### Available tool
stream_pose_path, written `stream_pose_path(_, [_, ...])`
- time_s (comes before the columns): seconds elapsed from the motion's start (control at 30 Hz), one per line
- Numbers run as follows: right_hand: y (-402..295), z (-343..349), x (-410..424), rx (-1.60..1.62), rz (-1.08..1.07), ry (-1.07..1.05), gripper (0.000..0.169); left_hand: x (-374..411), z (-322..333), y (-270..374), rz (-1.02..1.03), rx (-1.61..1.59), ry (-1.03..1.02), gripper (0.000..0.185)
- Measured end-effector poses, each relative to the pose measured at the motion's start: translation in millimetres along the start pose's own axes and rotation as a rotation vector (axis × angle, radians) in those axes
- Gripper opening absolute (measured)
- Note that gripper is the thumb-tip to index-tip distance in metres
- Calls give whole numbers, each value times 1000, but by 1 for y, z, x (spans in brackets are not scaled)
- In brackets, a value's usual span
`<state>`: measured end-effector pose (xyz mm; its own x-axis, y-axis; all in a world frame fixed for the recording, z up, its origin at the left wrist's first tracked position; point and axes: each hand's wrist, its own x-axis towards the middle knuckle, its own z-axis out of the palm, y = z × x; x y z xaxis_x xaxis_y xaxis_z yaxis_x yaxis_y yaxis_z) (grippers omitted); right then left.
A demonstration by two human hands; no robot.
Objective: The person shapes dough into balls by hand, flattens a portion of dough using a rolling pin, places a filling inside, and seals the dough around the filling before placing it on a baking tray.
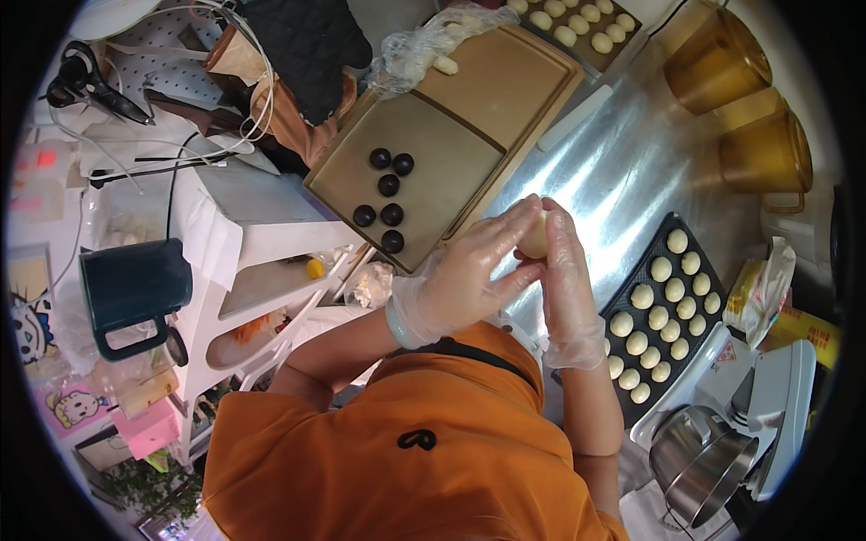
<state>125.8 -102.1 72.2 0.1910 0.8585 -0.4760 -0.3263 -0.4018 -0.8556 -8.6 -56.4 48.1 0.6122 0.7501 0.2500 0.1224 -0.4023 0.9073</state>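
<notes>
Between my two gloved hands sits a pale dough ball (534,238), partly covered by the fingers. My left hand (467,277) wraps it from the left, and my right hand (567,270) presses along its right side with straight fingers. Both wear clear plastic gloves. Beyond the left hand lies a brown baking tray (440,155) with several dark filling balls (391,214) on it. At the far end of a wooden board (504,74), a small dough piece (446,65) rests by crumpled plastic wrap (419,51).
On the right, a black baking tray (626,284) carries rows of round dough balls. A stand mixer's steel bowl (700,466) stands near it. Another tray of dough balls (578,25) is at the back, near amber pots (717,61). A dark mug (135,291) stands left on a white shelf unit.
</notes>
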Motion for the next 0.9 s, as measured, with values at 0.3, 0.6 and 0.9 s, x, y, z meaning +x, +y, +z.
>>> stream_pose_path(0.3, [-19,-28,-10,-445,-189,62,70,5,-20,-24,-631,-1152,17,44])
stream_pose_path(0.6, [9,0,36,-916,-1200,113,37,-3,-8,-28,-743,-1427,-94,31])
stream_pose_path(0.9, [18,1,49,-792,-1160,132,21,-5,-3,-29,-767,-1660,-50,32])
